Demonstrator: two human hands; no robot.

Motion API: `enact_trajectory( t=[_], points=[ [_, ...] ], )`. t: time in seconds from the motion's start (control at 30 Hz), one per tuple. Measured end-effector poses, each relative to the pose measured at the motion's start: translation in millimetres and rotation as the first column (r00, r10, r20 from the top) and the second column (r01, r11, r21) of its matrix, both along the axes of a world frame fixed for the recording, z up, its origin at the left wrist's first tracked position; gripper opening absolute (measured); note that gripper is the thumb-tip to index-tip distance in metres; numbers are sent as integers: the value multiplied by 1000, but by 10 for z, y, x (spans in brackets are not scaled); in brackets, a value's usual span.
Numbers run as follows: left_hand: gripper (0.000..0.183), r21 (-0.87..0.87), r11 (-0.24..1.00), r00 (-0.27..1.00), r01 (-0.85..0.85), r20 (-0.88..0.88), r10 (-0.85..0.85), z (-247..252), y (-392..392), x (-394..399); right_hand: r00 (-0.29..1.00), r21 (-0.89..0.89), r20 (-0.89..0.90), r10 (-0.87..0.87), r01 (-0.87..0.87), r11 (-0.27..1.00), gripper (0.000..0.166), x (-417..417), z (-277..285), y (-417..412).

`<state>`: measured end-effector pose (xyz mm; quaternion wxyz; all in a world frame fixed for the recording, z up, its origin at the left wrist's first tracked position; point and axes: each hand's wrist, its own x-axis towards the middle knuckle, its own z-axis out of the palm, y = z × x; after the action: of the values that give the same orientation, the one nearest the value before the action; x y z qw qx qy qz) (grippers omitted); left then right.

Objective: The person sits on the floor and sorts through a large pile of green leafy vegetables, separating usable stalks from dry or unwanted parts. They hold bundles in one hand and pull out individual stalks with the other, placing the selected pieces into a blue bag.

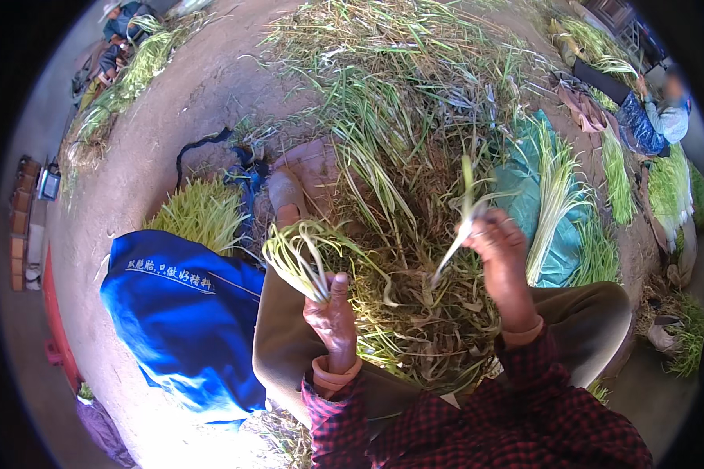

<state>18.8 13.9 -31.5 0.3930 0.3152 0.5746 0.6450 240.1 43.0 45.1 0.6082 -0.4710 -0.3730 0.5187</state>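
My left hand point(332, 319) is closed around a bunch of pale green leafy stalks point(296, 261), whose leaves fan out and droop above my left leg. Up and to the right, my right hand point(498, 237) pinches a single pale stalk point(462, 231) with a whitish lower end, slightly blurred. Between my hands lies a heap of dry and green plant trimmings point(428, 311). Beyond it is a pile of long green leafy stalks point(375, 170). A bundle of pale stalks point(548, 217) rests on a green plastic sheet point(513, 182) beside my right hand.
A blue cloth point(182, 328) bearing writing lies left of my leg, near cut yellow-green leaves point(202, 214). One person point(120, 29) sits at the upper left and another person point(666, 117) at the upper right, both beside green stalks. Wooden crates point(20, 228) stand at the far left.
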Motion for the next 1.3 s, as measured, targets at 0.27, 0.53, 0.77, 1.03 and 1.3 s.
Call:
enact_trajectory(
  t=[0.27, 0.53, 0.77, 1.03, 1.3],
  points=[
    [21, 51, 949, 941, 312, 124, -316, 162, -72, 224, 961, -271, -178, 212, -255, 928, 12, -689, -486, -118],
    [10, -130, 969, 975, 211, 97, -199, 104, -110, 203, 946, -475, -318, 60, -213, 854, 11, -894, -652, -224],
    [14, -117, 990, 971, 83, 232, -54, 166, 10, 50, 996, -696, -79, 31, -78, 714, 13, -296, -1332, -475],
    [14, -146, 984, 963, 104, 262, -63, 218, 41, 7, 79, -498, 863, 499, -33, 866, 20, 27, -1010, -347],
    [17, -160, 978, 937, 135, 341, -74, 220, 72, -58, 492, -52, 699, 519, -689, 723, 22, -514, -758, -199]
  ],
)
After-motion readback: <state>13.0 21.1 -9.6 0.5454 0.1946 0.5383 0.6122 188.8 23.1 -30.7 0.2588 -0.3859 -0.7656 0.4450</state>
